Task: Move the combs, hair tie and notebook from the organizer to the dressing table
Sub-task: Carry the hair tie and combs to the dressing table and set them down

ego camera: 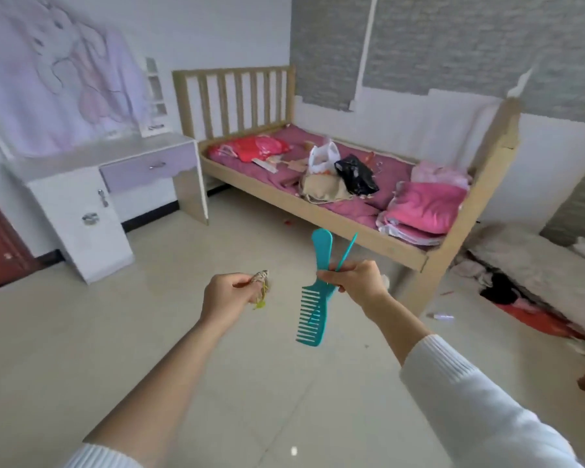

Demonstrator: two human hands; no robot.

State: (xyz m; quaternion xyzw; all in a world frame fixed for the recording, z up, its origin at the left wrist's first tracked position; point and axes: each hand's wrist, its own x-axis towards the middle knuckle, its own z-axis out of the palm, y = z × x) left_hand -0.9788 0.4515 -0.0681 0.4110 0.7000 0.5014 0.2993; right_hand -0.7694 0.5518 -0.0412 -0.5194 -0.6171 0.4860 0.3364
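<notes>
While my right hand (352, 280) grips both combs (313, 298) & left hand (232, 292) pinches hair tie (260, 285), I'm mid-carry; next, reach dressing table (81, 160), set down.

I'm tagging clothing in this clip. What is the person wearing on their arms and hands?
Both arms have white ribbed knit sleeves, pushed up so the forearms are bare. The left hand and right hand are bare: no gloves, and no rings, watch or bracelets that I can see.

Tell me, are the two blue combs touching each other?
Touching. The head view shows the wide comb and thin comb crossing inside the right hand, whose closed grip presses them together.
</notes>
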